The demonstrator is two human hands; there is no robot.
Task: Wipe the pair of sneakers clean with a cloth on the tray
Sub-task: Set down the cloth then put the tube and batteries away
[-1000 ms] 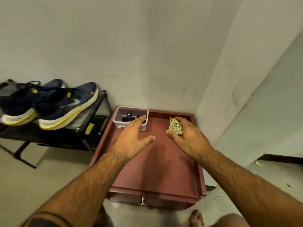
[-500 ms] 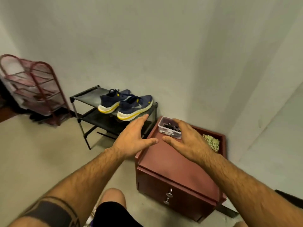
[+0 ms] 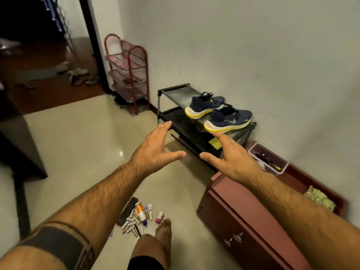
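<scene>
Two blue sneakers (image 3: 218, 114) sit on a black rack (image 3: 175, 90) just past both empty, wide-open hands, left (image 3: 155, 147) and right (image 3: 231, 158); they look light, probably bendy, so grab each heel.

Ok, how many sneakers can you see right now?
2, both on the black rack's top shelf: one sneaker further back, the other sneaker nearer the red cabinet.
</scene>
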